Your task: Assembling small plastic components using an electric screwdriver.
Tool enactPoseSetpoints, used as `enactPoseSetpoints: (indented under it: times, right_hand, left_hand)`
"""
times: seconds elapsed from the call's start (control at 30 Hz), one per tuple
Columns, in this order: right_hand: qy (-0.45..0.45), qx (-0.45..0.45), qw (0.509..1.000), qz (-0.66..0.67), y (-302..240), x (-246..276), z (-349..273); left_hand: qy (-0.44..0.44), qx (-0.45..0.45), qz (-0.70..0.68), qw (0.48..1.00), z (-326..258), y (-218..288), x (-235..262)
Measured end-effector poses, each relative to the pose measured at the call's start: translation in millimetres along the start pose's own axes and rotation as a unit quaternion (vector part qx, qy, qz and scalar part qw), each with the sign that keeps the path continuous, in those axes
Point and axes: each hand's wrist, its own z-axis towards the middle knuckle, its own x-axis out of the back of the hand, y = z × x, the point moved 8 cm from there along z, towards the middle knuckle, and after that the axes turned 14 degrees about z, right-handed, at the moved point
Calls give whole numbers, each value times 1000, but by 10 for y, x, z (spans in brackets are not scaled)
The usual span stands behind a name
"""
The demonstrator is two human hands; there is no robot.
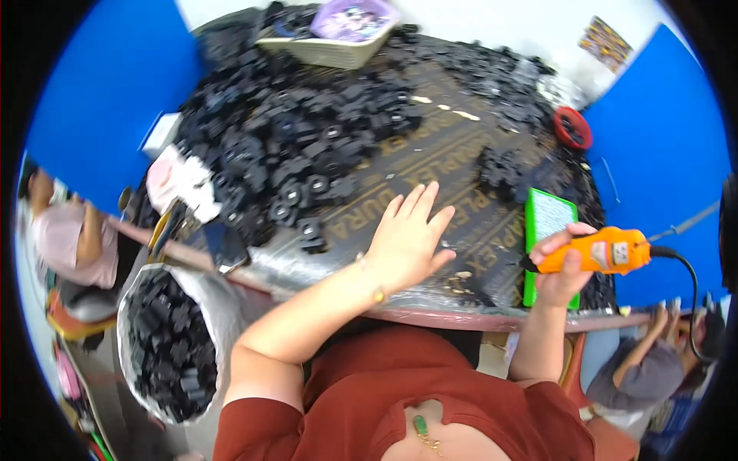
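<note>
My right hand (565, 270) is wrapped round an orange electric screwdriver (615, 250), its dark tip pointing left and a black cord running from its back end. Under that hand lies a green tray (530, 238) filled with small silvery pieces too small to make out singly. My left hand (401, 240) hovers over the table's middle with fingers spread and nothing in it. Ahead and to its left, a broad heap of black plastic parts (307, 142) covers the table. A smaller cluster of black parts (501, 170) sits between the left hand and the tray.
Blue partitions (115, 100) flank the table. A beige basket (327, 54) stands at the back, a red bowl (560, 123) at the far right. Left of me, an open sack (231, 330) holds black parts. Other people (73, 238) sit at both sides.
</note>
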Motion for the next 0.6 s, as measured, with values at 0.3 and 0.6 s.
enactPoseSetpoints:
  times: [0.3, 0.6]
  right_hand:
    - [55, 38, 998, -7, -232, 509, -1]
    - [85, 77, 991, -66, -440, 848, 14]
  left_hand:
    - [5, 5, -7, 1000, 1918, 446, -900]
    - [-149, -104, 90, 979, 2066, 788, -1317]
